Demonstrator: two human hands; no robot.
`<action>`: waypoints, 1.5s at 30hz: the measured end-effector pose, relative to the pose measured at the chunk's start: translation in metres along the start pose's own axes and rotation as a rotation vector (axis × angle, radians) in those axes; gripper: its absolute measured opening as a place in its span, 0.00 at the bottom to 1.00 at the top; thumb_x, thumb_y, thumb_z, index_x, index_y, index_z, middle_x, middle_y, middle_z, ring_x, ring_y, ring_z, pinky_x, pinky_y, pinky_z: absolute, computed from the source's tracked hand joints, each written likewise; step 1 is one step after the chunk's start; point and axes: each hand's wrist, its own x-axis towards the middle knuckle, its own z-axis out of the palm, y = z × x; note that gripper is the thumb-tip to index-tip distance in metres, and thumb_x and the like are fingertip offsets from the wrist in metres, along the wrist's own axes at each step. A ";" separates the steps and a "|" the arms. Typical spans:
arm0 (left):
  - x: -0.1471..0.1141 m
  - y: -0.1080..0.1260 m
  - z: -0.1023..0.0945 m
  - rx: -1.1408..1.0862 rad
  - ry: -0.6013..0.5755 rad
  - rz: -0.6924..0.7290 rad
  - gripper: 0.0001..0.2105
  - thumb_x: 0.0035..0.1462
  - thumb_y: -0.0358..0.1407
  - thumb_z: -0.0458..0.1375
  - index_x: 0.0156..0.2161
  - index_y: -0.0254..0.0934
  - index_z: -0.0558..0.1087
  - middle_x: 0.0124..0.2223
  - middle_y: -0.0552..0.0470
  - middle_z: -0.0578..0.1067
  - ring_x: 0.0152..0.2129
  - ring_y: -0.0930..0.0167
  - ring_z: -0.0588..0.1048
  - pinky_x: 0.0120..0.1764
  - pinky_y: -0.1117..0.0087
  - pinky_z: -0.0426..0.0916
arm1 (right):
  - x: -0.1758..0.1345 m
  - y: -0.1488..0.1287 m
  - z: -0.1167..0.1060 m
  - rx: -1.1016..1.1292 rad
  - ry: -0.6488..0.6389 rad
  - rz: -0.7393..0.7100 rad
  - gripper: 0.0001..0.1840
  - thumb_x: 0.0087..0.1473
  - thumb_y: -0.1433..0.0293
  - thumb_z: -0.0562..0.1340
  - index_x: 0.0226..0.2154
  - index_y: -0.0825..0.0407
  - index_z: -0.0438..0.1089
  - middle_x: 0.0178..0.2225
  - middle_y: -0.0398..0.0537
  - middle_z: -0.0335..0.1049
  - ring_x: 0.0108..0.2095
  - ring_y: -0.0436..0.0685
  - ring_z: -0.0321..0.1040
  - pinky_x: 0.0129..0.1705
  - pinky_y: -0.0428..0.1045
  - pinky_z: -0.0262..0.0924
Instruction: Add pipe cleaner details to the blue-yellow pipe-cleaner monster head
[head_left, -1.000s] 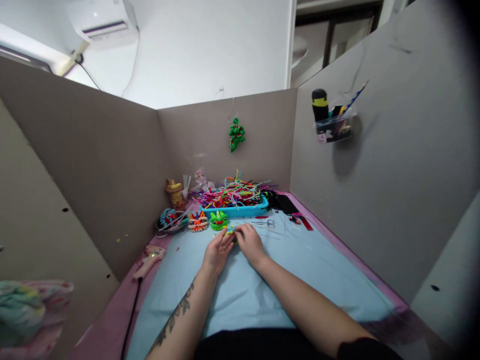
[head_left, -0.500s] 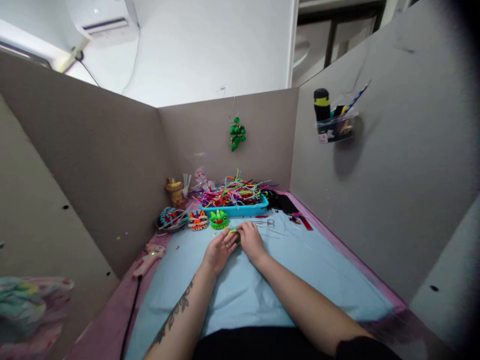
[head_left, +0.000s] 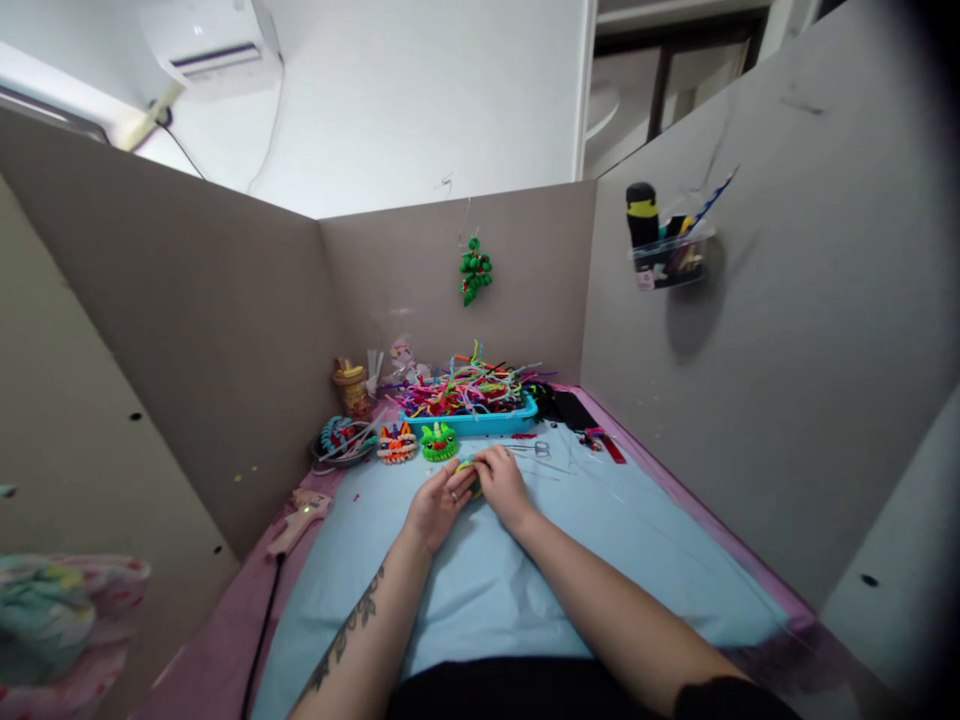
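Between my two hands is a small yellow-green and blue fuzzy piece (head_left: 475,487), seemingly of pipe cleaner, mostly hidden by the fingers. My left hand (head_left: 437,503) cradles it from the left, palm turned up and fingers curled around it. From the right, my right hand (head_left: 504,482) pinches its upper edge with thumb and fingertips. Just beyond the hands sit a green fuzzy animal head (head_left: 439,442) and an orange and white one (head_left: 397,444). Small scissors (head_left: 541,449) lie on the blue cloth to the right.
A blue tray (head_left: 480,424) heaped with colourful pipe cleaners stands at the back. On the left are a dark bowl (head_left: 341,460) and a pink glue gun (head_left: 301,524) with a black cord. Grey panels (head_left: 465,330) enclose the table. A black phone-like slab (head_left: 574,410) lies back right.
The view has shifted very slightly. Both hands stay together around the fuzzy piece, with a little more of its yellow-green side showing between them.
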 end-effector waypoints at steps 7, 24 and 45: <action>0.000 0.005 -0.007 -0.104 -0.079 -0.009 0.17 0.55 0.40 0.52 0.47 0.32 0.66 0.45 0.42 0.74 0.49 0.64 0.68 0.51 0.63 0.57 | -0.001 -0.003 -0.002 -0.046 -0.005 -0.121 0.10 0.53 0.76 0.55 0.30 0.51 0.71 0.31 0.49 0.66 0.36 0.58 0.60 0.40 0.53 0.58; 0.001 0.007 -0.007 -0.080 0.043 0.076 0.16 0.52 0.38 0.55 0.44 0.32 0.69 0.40 0.43 0.75 0.41 0.65 0.72 0.44 0.66 0.62 | 0.001 -0.011 -0.003 0.020 -0.011 -0.168 0.11 0.51 0.76 0.57 0.35 0.49 0.72 0.34 0.49 0.67 0.38 0.57 0.61 0.43 0.53 0.59; 0.008 -0.007 -0.006 0.345 0.237 0.548 0.14 0.49 0.35 0.60 0.43 0.41 0.68 0.40 0.53 0.72 0.40 0.71 0.70 0.44 0.71 0.61 | -0.009 -0.025 -0.002 0.157 -0.009 0.050 0.05 0.48 0.69 0.59 0.30 0.51 0.67 0.29 0.45 0.68 0.30 0.54 0.64 0.35 0.49 0.59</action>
